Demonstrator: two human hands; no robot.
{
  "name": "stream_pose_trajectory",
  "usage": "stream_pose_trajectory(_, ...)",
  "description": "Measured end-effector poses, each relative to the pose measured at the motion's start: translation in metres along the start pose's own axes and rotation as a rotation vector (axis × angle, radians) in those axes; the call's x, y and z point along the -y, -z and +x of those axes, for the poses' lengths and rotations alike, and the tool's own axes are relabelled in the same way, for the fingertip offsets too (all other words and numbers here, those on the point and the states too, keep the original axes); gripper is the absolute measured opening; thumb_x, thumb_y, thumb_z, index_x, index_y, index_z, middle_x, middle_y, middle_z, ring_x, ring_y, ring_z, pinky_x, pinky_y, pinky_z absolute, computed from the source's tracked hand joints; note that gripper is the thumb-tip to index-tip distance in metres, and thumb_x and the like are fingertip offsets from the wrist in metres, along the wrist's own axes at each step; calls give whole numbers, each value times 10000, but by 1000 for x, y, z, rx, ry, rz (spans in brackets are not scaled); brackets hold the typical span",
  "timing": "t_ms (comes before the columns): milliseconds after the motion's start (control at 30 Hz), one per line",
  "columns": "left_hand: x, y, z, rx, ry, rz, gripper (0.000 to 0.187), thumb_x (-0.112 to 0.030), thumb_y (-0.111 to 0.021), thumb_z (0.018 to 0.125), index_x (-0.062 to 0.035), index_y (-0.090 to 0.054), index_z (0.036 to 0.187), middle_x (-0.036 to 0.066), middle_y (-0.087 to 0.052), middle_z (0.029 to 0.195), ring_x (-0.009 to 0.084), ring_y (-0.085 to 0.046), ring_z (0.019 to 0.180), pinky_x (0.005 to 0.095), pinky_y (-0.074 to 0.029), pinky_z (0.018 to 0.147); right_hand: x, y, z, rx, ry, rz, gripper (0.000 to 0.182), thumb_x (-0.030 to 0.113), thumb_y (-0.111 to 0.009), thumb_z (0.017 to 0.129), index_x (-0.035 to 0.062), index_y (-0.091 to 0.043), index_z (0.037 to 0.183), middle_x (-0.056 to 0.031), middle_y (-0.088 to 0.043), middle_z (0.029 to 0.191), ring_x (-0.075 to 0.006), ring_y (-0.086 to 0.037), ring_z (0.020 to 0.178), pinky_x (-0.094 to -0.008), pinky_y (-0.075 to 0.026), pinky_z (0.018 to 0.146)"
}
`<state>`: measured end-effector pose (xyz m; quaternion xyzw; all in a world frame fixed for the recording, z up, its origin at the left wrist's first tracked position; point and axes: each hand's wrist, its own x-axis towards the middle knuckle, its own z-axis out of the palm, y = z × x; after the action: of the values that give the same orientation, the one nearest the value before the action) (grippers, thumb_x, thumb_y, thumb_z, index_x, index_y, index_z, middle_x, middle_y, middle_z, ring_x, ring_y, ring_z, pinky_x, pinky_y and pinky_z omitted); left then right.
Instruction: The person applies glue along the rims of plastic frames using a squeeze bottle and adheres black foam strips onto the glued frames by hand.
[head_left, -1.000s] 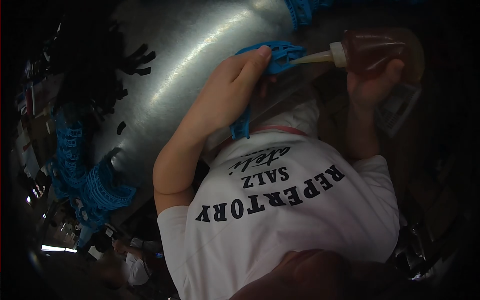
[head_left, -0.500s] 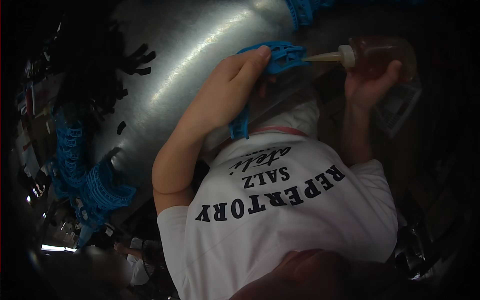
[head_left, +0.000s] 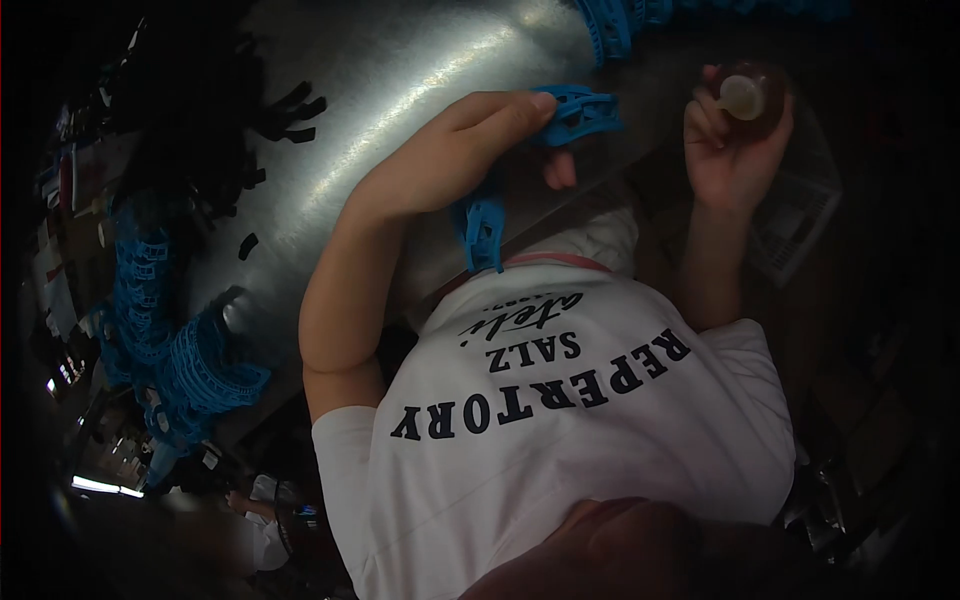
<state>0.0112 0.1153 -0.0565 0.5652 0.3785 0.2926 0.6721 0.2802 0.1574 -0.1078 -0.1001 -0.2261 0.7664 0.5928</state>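
Observation:
My left hand [head_left: 470, 140] is closed on a blue openwork plastic piece [head_left: 585, 112], thumb on top and fingers beneath. A blue end [head_left: 483, 240] shows below the wrist, near the shirt; whether it belongs to the same curved piece is hidden behind the hand. My right hand [head_left: 735, 150], to the right and apart from the piece, is wrapped round a squeeze bottle [head_left: 765, 95] of amber-brown liquid. The bottle's pale cap and nozzle [head_left: 741, 98] now face toward me.
Below the left hand lies a shiny metal tabletop [head_left: 330, 130]. Black strips [head_left: 285, 110] are heaped at its left. Blue plastic pieces pile up at lower left [head_left: 205, 370] and along the top [head_left: 610, 25]. A white crate [head_left: 800, 225] stands beyond the right wrist. Another person [head_left: 265, 530] is at lower left.
The bottle's nozzle has left the end of the blue piece and swung round toward me, as the right hand tilted the bottle. The left hand has turned slightly with the piece.

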Motion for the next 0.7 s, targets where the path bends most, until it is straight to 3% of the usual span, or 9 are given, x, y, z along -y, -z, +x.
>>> stream_pose_trajectory(100, -5, 9, -1, 58, -184, -13, 478, -363, -364, 943, 32, -592, 1090, 138, -657, 841, 172, -607, 740, 280, -479, 769, 19, -11, 8, -122, 8, 258, 543, 505, -423, 908, 1, -539, 1076, -207, -556, 1053, -126, -406, 566, -216, -332, 468)
stream_pose_trajectory(200, -22, 17, -17, 198, -440, -299, 436, -305, -439, 908, 49, -565, 1129, 133, -651, 856, 173, -604, 740, 278, -481, 722, 27, -26, 15, 19, 79, 118, 548, 505, -439, 905, 3, -516, 1110, -214, -552, 1047, -144, -467, 606, -220, -389, 503)
stream_pose_trajectory(233, -26, 14, -22, 188, -440, -293, 436, -305, -439, 908, 49, -565, 1129, 133, -651, 856, 173, -604, 740, 278, -481, 722, 29, -31, 17, 84, 114, 50, 552, 505, -447, 903, 4, -505, 1127, -217, -550, 1044, -153, -497, 626, -222, -417, 521)
stream_pose_trajectory(333, -39, 3, -38, -81, -378, 512, 386, -255, -474, 915, 55, -545, 1134, 114, -630, 843, 161, -584, 715, 264, -466, 674, 25, -53, 20, 46, 182, -165, 564, 505, -466, 888, 31, -473, 1194, -243, -526, 1095, -201, -526, 675, -259, -450, 573)
stream_pose_trajectory(367, -37, -1, -41, -89, -377, 515, 386, -255, -474, 915, 55, -545, 1134, 114, -630, 843, 161, -584, 715, 264, -466, 674, 22, -59, 22, 21, 219, -276, 577, 505, -475, 880, 44, -457, 1227, -256, -514, 1121, -224, -541, 699, -277, -466, 600)
stream_pose_trajectory(467, -20, -12, -48, -186, -262, 425, 242, -234, -507, 913, 7, -498, 884, 130, -489, 732, 281, -493, 711, 382, -393, 646, 11, -72, 34, -41, 359, -535, 627, 540, -468, 870, 51, -428, 1260, -232, -512, 1153, -284, -581, 837, -361, -502, 720)
stream_pose_trajectory(533, -15, -14, -50, -186, -287, 445, 262, -249, -493, 925, 13, -510, 942, 111, -516, 742, 235, -509, 698, 346, -403, 634, 9, -74, 39, -73, 428, -668, 652, 558, -465, 865, 54, -413, 1276, -221, -510, 1169, -314, -601, 906, -402, -519, 780)
stream_pose_trajectory(633, -12, -16, -51, -183, -341, 484, 329, -278, -465, 950, 24, -534, 1057, 73, -571, 762, 143, -542, 671, 275, -425, 612, 13, -72, 49, 197, 358, -664, 701, 593, -438, 858, 59, -377, 1309, -200, -493, 1206, -330, -572, 988, -464, -500, 817)
stream_pose_trajectory(700, -17, -19, -50, -189, -321, 487, 242, -229, -481, 928, 7, -493, 975, 126, -517, 757, 273, -510, 705, 357, -409, 644, 21, -67, 54, 369, 313, -658, 734, 616, -421, 854, 62, -353, 1331, -185, -481, 1231, -340, -552, 1042, -506, -487, 842)
